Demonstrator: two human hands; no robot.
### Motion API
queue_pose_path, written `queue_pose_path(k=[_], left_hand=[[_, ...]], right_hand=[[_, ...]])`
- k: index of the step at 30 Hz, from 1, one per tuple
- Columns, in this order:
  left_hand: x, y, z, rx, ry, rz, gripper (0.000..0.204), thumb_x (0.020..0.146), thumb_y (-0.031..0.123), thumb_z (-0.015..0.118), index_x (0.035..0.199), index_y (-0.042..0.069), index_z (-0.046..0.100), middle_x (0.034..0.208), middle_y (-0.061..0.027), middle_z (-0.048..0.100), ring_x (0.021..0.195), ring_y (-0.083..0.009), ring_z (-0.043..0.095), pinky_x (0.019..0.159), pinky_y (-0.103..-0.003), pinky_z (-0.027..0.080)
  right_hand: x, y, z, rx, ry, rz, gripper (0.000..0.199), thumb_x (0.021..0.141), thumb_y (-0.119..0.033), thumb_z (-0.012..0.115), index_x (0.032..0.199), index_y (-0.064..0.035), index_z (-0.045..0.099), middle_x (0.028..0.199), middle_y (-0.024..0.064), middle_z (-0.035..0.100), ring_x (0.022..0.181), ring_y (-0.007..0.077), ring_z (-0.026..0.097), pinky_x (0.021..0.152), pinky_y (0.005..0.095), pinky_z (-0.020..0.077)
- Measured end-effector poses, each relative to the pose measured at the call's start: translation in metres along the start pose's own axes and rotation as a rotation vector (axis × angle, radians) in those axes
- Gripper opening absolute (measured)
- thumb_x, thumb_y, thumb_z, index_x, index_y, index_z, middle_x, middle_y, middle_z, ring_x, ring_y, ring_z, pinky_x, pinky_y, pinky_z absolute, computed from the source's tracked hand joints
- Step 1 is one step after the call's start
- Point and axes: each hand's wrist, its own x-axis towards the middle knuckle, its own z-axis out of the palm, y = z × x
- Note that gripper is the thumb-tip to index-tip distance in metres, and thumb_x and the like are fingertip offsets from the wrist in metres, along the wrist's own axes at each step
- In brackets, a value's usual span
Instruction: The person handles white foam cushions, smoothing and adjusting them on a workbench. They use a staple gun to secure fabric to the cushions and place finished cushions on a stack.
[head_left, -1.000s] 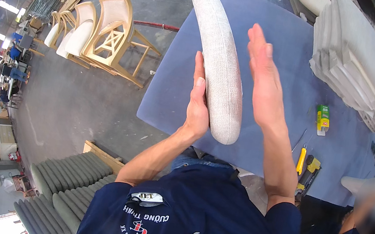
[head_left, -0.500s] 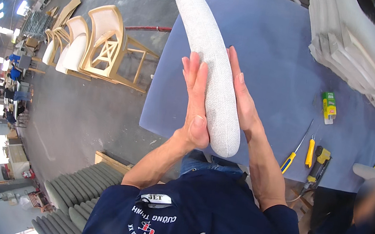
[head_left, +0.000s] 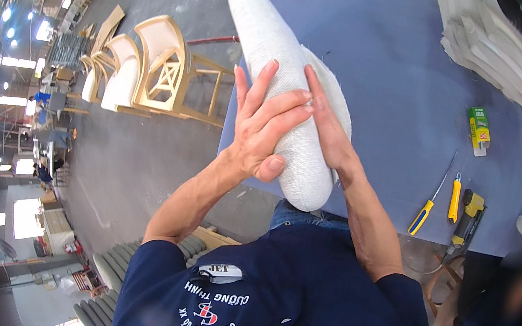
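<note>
A curved, padded cushion [head_left: 268, 32] covered in light grey woven fabric stands on edge between my two hands, above the near left part of the blue-covered table [head_left: 393, 62]. My left hand [head_left: 263, 120] lies across its left, padded side, fingers spread and thumb low. On the other side my right hand [head_left: 332, 123] presses with straight fingers, their tips close to those of the left. To the right of the cushion's ridge a paler flap or underside [head_left: 334, 83] shows. My right palm's contact is partly hidden.
At the right of the table lie a yellow-handled screwdriver [head_left: 422, 217], a yellow cutter-like tool [head_left: 455, 198], a yellow-and-black air tool [head_left: 466, 220] and a green-yellow box [head_left: 478, 132]. White padded pieces [head_left: 493, 48] are stacked behind. Wooden chairs [head_left: 162, 64] stand left; another person [head_left: 499, 306] is at right.
The cushion has tipped to the left, so its paler side now shows at the right. My left hand has slid over its face, fingers now pointing across it.
</note>
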Motion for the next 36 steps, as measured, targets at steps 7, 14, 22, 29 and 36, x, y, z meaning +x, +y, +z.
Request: queue_pose_path(k=[7, 14, 22, 29, 36], left_hand=[[0.016, -0.011, -0.027, 0.064, -0.159, 0.131, 0.071, 0.107, 0.053, 0.020, 0.102, 0.007, 0.073, 0.108, -0.0135, 0.076, 0.135, -0.0435, 0.058, 0.128, -0.064, 0.010], [0.005, -0.016, -0.030, 0.012, -0.131, 0.109, 0.065, 0.104, 0.054, 0.029, 0.092, 0.009, 0.074, 0.100, -0.0081, 0.074, 0.128, -0.0384, 0.063, 0.128, -0.061, 0.014], [-0.006, -0.020, -0.051, 0.059, -0.215, 0.085, 0.067, 0.104, 0.053, 0.026, 0.090, 0.009, 0.075, 0.093, -0.0081, 0.075, 0.121, -0.0372, 0.065, 0.127, -0.060, 0.017], [-0.006, -0.019, -0.048, 0.022, -0.196, 0.088, 0.062, 0.102, 0.050, 0.029, 0.088, 0.009, 0.074, 0.093, -0.0085, 0.074, 0.119, -0.0379, 0.066, 0.127, -0.061, 0.017], [0.015, -0.009, -0.028, 0.012, -0.093, 0.086, 0.061, 0.103, 0.048, 0.030, 0.087, 0.010, 0.074, 0.092, -0.0063, 0.074, 0.125, -0.0361, 0.065, 0.128, -0.060, 0.012]], right_hand=[[-0.001, -0.002, 0.007, -0.014, 0.083, -0.002, 0.076, 0.116, -0.050, 0.024, 0.167, 0.0054, 0.020, 0.176, 0.0236, 0.020, 0.164, 0.0340, 0.015, 0.133, 0.0405, 0.0114], [-0.018, -0.086, 0.003, 0.063, 0.143, -0.475, 0.082, 0.114, -0.052, 0.031, 0.168, 0.0072, 0.013, 0.175, 0.0255, 0.018, 0.164, 0.0358, 0.017, 0.133, 0.0456, 0.0122], [-0.024, 0.001, 0.023, -0.149, 0.082, -0.027, 0.075, 0.115, -0.044, 0.037, 0.166, 0.0075, 0.019, 0.174, 0.0263, 0.023, 0.163, 0.0385, 0.020, 0.132, 0.0488, 0.0157], [-0.020, -0.056, 0.018, -0.096, 0.223, -0.521, 0.076, 0.114, -0.044, 0.035, 0.165, 0.0102, 0.020, 0.173, 0.0278, 0.025, 0.162, 0.0401, 0.021, 0.132, 0.0467, 0.0164], [-0.037, -0.030, 0.031, -0.189, 0.070, -0.114, 0.075, 0.115, -0.042, 0.033, 0.162, 0.0154, 0.021, 0.171, 0.0342, 0.023, 0.162, 0.0435, 0.020, 0.132, 0.0445, 0.0154]])
